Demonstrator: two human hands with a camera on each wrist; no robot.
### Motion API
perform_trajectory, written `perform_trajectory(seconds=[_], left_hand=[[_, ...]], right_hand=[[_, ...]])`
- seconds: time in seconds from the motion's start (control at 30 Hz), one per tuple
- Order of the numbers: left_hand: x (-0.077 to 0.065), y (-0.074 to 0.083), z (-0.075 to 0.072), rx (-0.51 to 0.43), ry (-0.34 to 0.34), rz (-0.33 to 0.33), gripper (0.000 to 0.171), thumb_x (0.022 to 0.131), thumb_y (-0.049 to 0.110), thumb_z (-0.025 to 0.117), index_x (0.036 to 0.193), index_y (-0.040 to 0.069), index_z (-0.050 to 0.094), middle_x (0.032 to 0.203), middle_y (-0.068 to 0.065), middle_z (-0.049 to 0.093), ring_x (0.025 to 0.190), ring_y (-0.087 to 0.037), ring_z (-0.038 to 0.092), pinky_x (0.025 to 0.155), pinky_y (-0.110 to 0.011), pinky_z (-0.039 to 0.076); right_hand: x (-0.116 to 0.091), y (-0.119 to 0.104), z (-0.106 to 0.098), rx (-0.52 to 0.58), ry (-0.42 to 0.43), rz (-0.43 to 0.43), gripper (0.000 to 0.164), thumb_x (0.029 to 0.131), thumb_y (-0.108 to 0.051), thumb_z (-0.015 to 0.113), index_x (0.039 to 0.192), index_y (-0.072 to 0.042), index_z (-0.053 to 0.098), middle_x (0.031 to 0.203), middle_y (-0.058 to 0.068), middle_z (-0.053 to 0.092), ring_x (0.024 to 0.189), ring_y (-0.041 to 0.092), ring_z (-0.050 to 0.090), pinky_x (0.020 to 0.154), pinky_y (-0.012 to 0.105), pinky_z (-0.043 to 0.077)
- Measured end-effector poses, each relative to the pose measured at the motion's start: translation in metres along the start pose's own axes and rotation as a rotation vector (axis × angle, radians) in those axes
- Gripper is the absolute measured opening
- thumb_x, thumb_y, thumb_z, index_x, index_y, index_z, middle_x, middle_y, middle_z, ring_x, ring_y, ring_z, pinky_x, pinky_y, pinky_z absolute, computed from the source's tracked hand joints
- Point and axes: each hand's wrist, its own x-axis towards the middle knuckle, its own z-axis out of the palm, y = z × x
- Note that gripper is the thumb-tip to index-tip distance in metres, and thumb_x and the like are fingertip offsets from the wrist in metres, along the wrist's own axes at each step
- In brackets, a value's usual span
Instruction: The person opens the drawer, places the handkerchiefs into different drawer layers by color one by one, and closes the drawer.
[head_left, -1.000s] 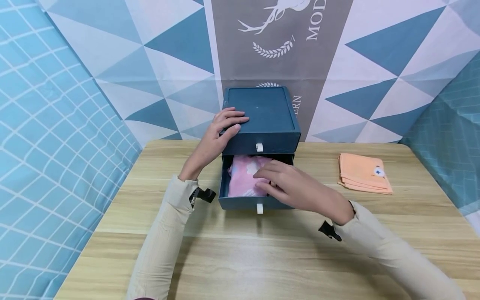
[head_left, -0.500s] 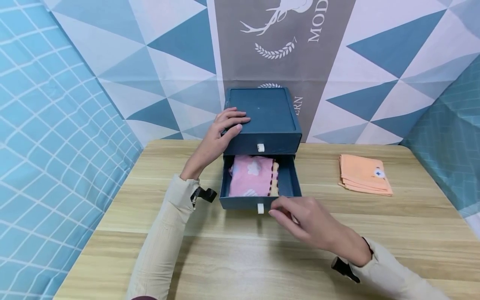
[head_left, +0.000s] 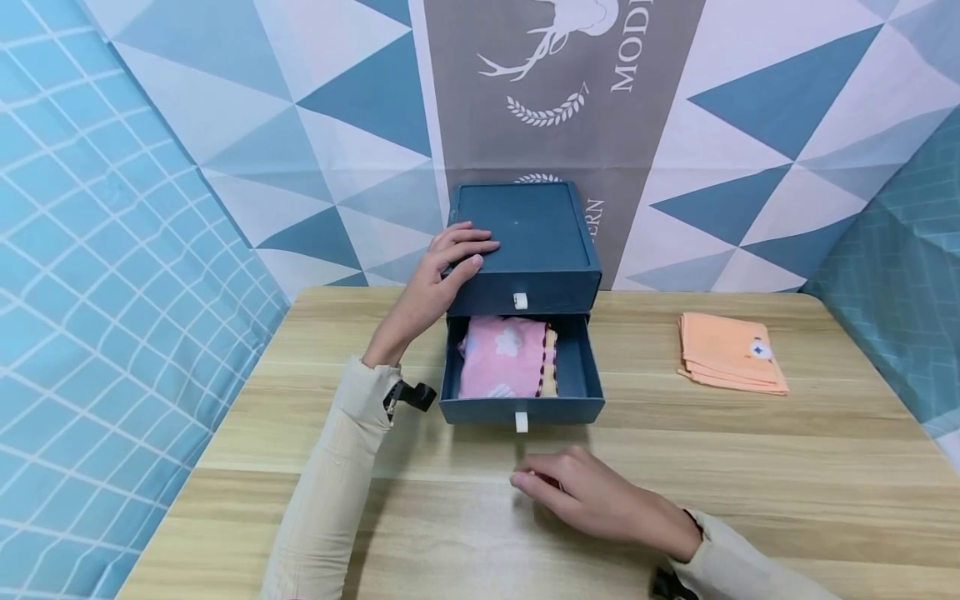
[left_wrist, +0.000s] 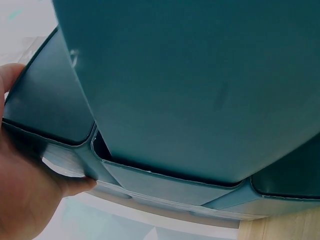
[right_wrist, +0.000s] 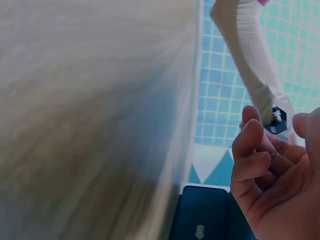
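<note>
A dark blue two-drawer box (head_left: 521, 225) stands against the patterned backdrop. Its lower drawer (head_left: 577, 408) is pulled out, and a folded pink cloth (head_left: 498, 362) with white cloud shapes and a yellow striped edge lies in it, toward the left. My left hand (head_left: 446, 262) rests over the box's left front corner, fingers laid on top and thumb at the front edge. In the left wrist view this hand (left_wrist: 30, 190) spans the box's edge. My right hand (head_left: 592, 500) hovers over the table in front of the drawer, fingers loosely curled around nothing, as the right wrist view also shows.
A folded orange cloth (head_left: 723, 350) with a small white-and-blue patch lies on the wooden table (head_left: 750, 467) to the right of the box. White pull tabs (head_left: 521, 422) hang on the drawer fronts. Blue tiled sheets (head_left: 97, 292) flank the table on both sides.
My right hand has come back from over the pink cloth, past the drawer front, toward the table's near side. The left hand stays on the box, and the lower drawer remains out.
</note>
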Motion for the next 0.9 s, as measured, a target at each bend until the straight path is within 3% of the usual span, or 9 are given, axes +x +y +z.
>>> perform_trajectory(seconds=[0.13, 0.23, 0.37, 0.47, 0.57, 0.73, 0.9], left_hand=[[-0.002, 0.009, -0.001, -0.009, -0.006, -0.013, 0.035, 0.105, 0.010, 0.046, 0.134, -0.004, 0.060, 0.148, -0.021, 0.045, 0.149, -0.030, 0.020, 0.121, -0.041, 0.015], [-0.002, 0.011, -0.001, -0.010, -0.006, -0.021, 0.035, 0.105, 0.010, 0.047, 0.134, -0.004, 0.060, 0.148, -0.021, 0.045, 0.149, -0.030, 0.020, 0.121, -0.040, 0.015], [-0.003, 0.010, -0.001, -0.012, -0.005, -0.019, 0.034, 0.104, 0.009, 0.048, 0.134, -0.003, 0.060, 0.148, -0.021, 0.045, 0.149, -0.031, 0.020, 0.121, -0.042, 0.015], [-0.002, 0.009, -0.002, -0.017, -0.013, -0.013, 0.034, 0.105, 0.009, 0.047, 0.134, -0.003, 0.060, 0.148, -0.021, 0.045, 0.149, -0.031, 0.020, 0.121, -0.042, 0.015], [-0.003, 0.009, -0.004, -0.023, -0.012, -0.008, 0.034, 0.105, 0.008, 0.047, 0.134, -0.004, 0.060, 0.148, -0.022, 0.045, 0.149, -0.032, 0.020, 0.121, -0.042, 0.014], [-0.004, 0.008, -0.006, -0.020, 0.003, -0.010, 0.034, 0.104, 0.007, 0.047, 0.133, -0.004, 0.060, 0.146, -0.022, 0.047, 0.149, -0.032, 0.021, 0.121, -0.041, 0.014], [-0.003, 0.008, -0.005, -0.026, 0.003, -0.006, 0.034, 0.105, 0.008, 0.047, 0.133, -0.004, 0.060, 0.146, -0.022, 0.047, 0.149, -0.032, 0.020, 0.121, -0.040, 0.014]], right_hand=[[0.004, 0.002, 0.004, 0.074, -0.071, 0.106, 0.041, 0.109, -0.037, 0.040, 0.124, -0.011, 0.068, 0.063, -0.015, 0.055, 0.056, -0.002, 0.050, 0.071, 0.022, 0.050], [0.010, 0.005, 0.006, 0.236, -0.134, 0.178, 0.046, 0.109, -0.039, 0.038, 0.132, -0.008, 0.063, 0.062, -0.007, 0.061, 0.050, 0.005, 0.054, 0.063, 0.025, 0.053], [0.019, 0.010, 0.007, 0.611, -0.228, 0.243, 0.051, 0.109, -0.041, 0.036, 0.139, -0.005, 0.054, 0.071, 0.006, 0.067, 0.049, 0.013, 0.056, 0.044, 0.024, 0.047], [0.025, 0.013, 0.006, 0.885, -0.302, 0.237, 0.054, 0.110, -0.042, 0.031, 0.144, -0.002, 0.046, 0.076, 0.009, 0.067, 0.052, 0.013, 0.057, 0.044, 0.021, 0.044], [0.030, 0.014, 0.006, 1.065, -0.350, 0.198, 0.057, 0.110, -0.042, 0.027, 0.145, 0.000, 0.043, 0.078, 0.006, 0.066, 0.055, 0.011, 0.057, 0.047, 0.021, 0.044], [0.036, 0.015, 0.007, 1.226, -0.369, 0.183, 0.062, 0.110, -0.044, 0.021, 0.140, 0.003, 0.048, 0.078, 0.002, 0.067, 0.056, 0.010, 0.059, 0.048, 0.022, 0.044], [0.036, 0.019, 0.008, 1.258, -0.346, 0.227, 0.065, 0.109, -0.050, 0.022, 0.134, 0.000, 0.054, 0.077, 0.002, 0.065, 0.056, 0.009, 0.059, 0.047, 0.021, 0.043]])
